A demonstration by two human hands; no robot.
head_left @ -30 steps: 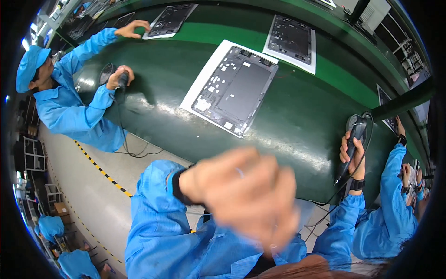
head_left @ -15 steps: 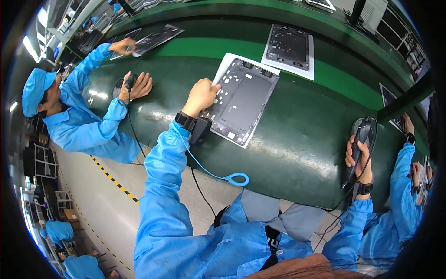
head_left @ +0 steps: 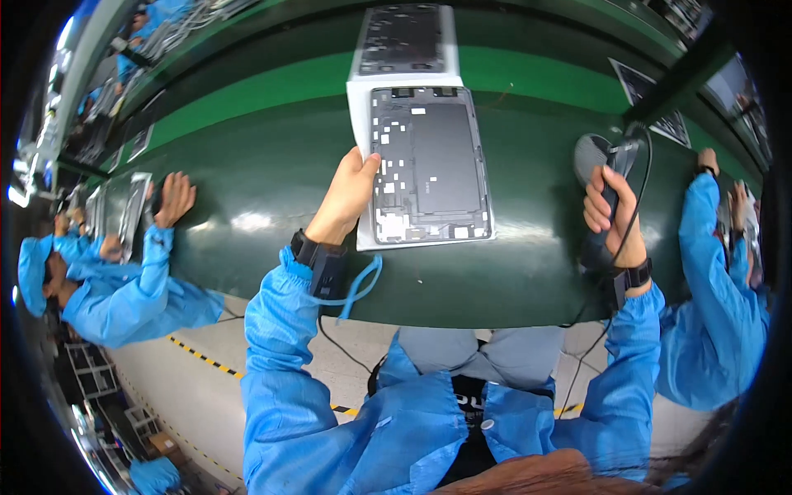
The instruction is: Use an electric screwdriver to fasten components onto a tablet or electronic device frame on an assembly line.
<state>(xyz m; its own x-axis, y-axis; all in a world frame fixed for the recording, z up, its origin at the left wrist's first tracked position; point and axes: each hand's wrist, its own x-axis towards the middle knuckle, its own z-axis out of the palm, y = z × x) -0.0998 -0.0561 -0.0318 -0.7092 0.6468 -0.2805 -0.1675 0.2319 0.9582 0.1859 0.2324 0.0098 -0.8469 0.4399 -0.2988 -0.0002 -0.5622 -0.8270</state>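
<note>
The panel (head_left: 450, 169) is laid on a white sheet (head_left: 361, 115), back from the bench's (head_left: 247, 190) front edge. Its left edge is pinched by the left hand (head_left: 341, 198) (thumb on top, other fingers mostly hidden). The tool (head_left: 621, 158) is gripped in the right hand's (head_left: 617, 210) curled fingers, near the front edge.

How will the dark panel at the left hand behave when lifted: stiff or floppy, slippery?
The dark panel is probably fairly stiff, as it lies flat with no visible sag. It looks thin, so it may be light for its size. It might slide on the white sheet beneath, since the left hand touches only one side.
</note>
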